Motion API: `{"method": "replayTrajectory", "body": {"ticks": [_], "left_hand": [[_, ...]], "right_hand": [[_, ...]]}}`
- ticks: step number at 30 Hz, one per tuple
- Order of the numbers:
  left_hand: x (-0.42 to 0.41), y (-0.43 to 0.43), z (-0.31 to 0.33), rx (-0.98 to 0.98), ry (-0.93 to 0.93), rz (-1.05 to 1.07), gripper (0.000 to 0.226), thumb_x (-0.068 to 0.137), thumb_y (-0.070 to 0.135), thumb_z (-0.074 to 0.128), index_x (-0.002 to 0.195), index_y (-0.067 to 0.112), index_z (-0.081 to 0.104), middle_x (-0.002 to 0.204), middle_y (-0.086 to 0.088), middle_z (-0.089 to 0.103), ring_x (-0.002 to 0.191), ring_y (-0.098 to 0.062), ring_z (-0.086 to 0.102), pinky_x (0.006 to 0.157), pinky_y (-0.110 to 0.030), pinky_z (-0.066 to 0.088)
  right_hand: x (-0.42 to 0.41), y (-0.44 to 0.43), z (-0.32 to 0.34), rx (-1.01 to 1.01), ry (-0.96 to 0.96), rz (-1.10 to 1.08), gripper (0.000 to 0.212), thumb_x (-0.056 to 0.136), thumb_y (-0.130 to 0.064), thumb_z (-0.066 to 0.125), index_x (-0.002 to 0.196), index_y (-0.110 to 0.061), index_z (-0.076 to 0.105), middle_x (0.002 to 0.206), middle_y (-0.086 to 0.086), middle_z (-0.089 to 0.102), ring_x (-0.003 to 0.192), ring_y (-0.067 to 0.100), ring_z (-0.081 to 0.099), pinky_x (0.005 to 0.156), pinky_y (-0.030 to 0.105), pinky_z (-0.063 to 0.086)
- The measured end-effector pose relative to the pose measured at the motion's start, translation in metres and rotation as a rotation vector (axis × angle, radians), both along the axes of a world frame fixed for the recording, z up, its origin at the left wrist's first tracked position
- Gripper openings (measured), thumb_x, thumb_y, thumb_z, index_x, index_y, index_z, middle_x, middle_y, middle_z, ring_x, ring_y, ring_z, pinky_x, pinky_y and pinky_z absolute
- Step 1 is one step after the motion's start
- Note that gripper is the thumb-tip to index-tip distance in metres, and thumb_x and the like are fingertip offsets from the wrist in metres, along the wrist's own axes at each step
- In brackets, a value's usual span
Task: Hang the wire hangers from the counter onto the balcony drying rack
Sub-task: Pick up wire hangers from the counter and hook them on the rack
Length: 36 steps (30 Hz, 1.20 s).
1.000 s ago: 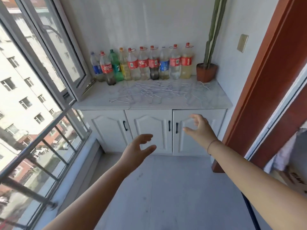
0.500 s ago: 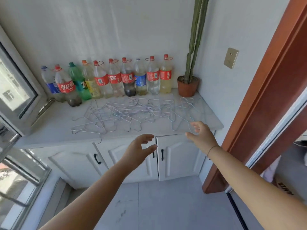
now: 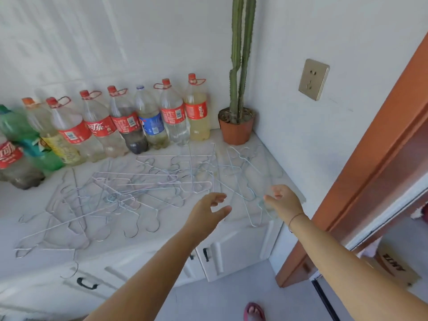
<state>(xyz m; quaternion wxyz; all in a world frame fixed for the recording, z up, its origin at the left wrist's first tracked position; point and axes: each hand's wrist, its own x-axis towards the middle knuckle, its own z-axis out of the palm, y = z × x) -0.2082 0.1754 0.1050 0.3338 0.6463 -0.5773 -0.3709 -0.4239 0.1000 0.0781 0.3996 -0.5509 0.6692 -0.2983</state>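
Just ahead of the empty, spread left hand (image 3: 208, 213) and right hand (image 3: 283, 202), wire hangers (image 3: 143, 188) cover the counter (image 3: 27, 200).

Silver wire hangers (image 3: 148, 188) scattered flat on white stone counter (image 3: 23, 205); plastic soda bottles (image 3: 150, 121) in row behind them, along wall; tall potted cactus (image 3: 236, 128) right of row.

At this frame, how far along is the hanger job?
Done: nothing visible; every one of the wire hangers in view lies scattered on the counter. In hand: the left hand and right hand are open, reaching toward the hangers at the counter's right end, gripping none. Left: picking up and hanging all of them.
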Motion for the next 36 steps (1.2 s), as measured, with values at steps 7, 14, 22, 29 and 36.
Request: {"method": "replayTrajectory", "body": {"ticks": [7, 14, 22, 29, 36], "left_hand": [[-0.019, -0.104, -0.023, 0.09, 0.018, 0.011, 0.036, 0.086, 0.031, 0.064, 0.12, 0.023, 0.058, 0.113, 0.008, 0.06, 0.108, -0.009, 0.055, 0.091, -0.021, 0.036], [0.004, -0.14, -0.056, 0.186, 0.016, 0.094, 0.031, 0.086, 0.03, 0.065, 0.116, 0.023, 0.059, 0.111, 0.007, 0.061, 0.106, -0.01, 0.055, 0.09, -0.023, 0.039], [0.057, -0.158, -0.074, 0.244, 0.014, 0.234, 0.026, 0.086, 0.025, 0.065, 0.111, 0.019, 0.061, 0.108, 0.003, 0.063, 0.102, -0.014, 0.058, 0.086, -0.022, 0.038], [0.078, -0.181, -0.089, 0.351, 0.051, 0.296, 0.027, 0.084, 0.027, 0.065, 0.11, 0.02, 0.062, 0.106, 0.0, 0.064, 0.1, -0.017, 0.06, 0.084, -0.027, 0.045], [0.056, -0.209, -0.105, 0.482, 0.203, 0.278, 0.043, 0.088, 0.025, 0.063, 0.127, 0.007, 0.054, 0.108, -0.002, 0.058, 0.1, -0.017, 0.054, 0.084, -0.025, 0.042]], "right_hand": [[-0.005, -0.095, -0.037, 0.128, 0.086, -0.003, 0.008, 0.082, -0.022, 0.062, 0.087, -0.017, 0.059, 0.084, -0.001, 0.053, 0.092, 0.025, 0.055, 0.077, 0.027, 0.038], [0.0, -0.151, -0.079, 0.235, 0.196, -0.069, 0.029, 0.084, -0.033, 0.059, 0.089, -0.007, 0.067, 0.092, 0.013, 0.066, 0.089, 0.031, 0.062, 0.067, 0.026, 0.038], [0.018, -0.177, -0.107, 0.334, 0.355, -0.176, 0.03, 0.081, -0.039, 0.06, 0.068, -0.012, 0.061, 0.064, 0.006, 0.057, 0.067, 0.027, 0.058, 0.057, 0.026, 0.038], [0.021, -0.185, -0.121, 0.383, 0.411, -0.24, 0.017, 0.077, -0.02, 0.058, 0.067, -0.008, 0.066, 0.064, 0.011, 0.06, 0.061, 0.027, 0.055, 0.055, 0.022, 0.036], [0.019, -0.193, -0.102, 0.307, -0.187, -0.404, 0.02, 0.081, -0.005, 0.047, 0.061, -0.003, 0.051, 0.051, 0.009, 0.049, 0.029, 0.015, 0.045, 0.036, 0.017, 0.033]]}}
